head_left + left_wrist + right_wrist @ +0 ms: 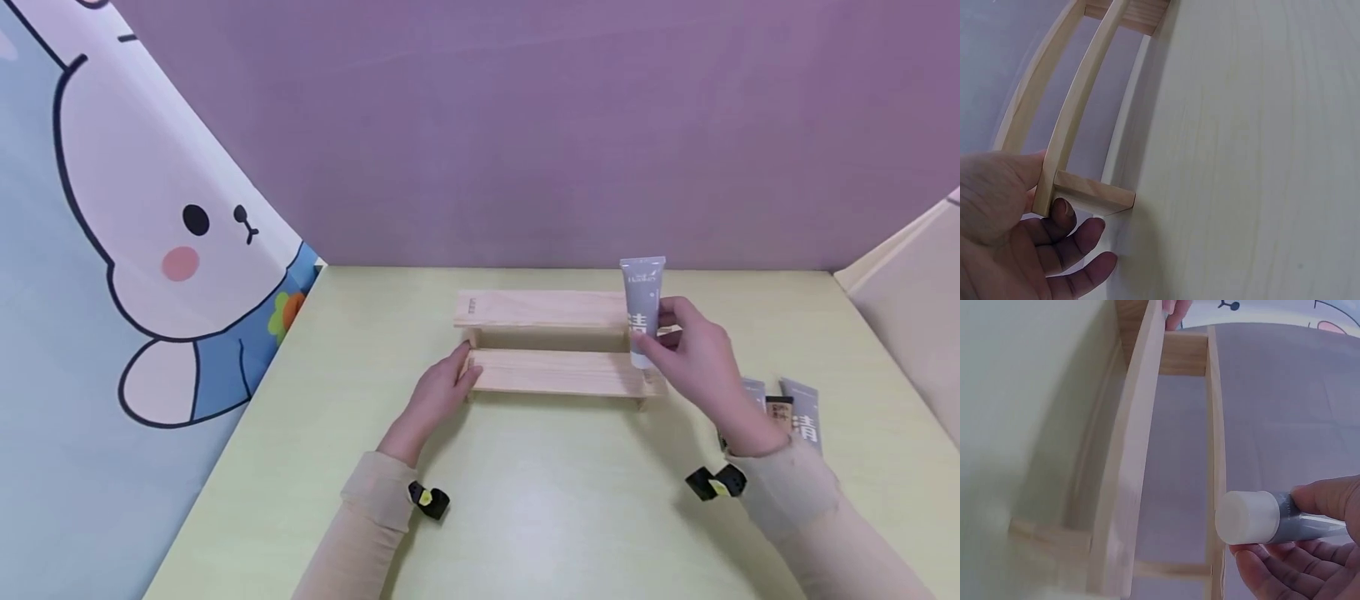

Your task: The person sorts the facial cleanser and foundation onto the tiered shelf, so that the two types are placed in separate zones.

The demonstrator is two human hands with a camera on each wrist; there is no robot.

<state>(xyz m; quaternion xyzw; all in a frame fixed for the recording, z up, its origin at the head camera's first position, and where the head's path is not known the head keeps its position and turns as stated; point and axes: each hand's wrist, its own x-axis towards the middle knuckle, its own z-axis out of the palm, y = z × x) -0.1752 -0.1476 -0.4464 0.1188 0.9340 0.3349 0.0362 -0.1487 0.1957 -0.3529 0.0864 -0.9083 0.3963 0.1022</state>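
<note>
A small two-step wooden rack (558,372) stands on the table. At its left end my left hand (438,392) grips the lower board; in the left wrist view the thumb lies over the board (1075,106) and the fingers curl beneath its end. My right hand (697,354) pinches a grey squeeze tube (642,292) with a white cap, held upright, cap down, at the rack's right end. In the right wrist view the white cap (1247,517) is beside the upper board (1215,444); whether they touch I cannot tell.
More grey tubes (802,408) and a small black-and-tan item (780,410) lie on the table at the right, partly hidden by my right wrist. A purple backdrop (525,150) rises behind the table (525,508). A cartoon-printed cloth (150,250) hangs at the left.
</note>
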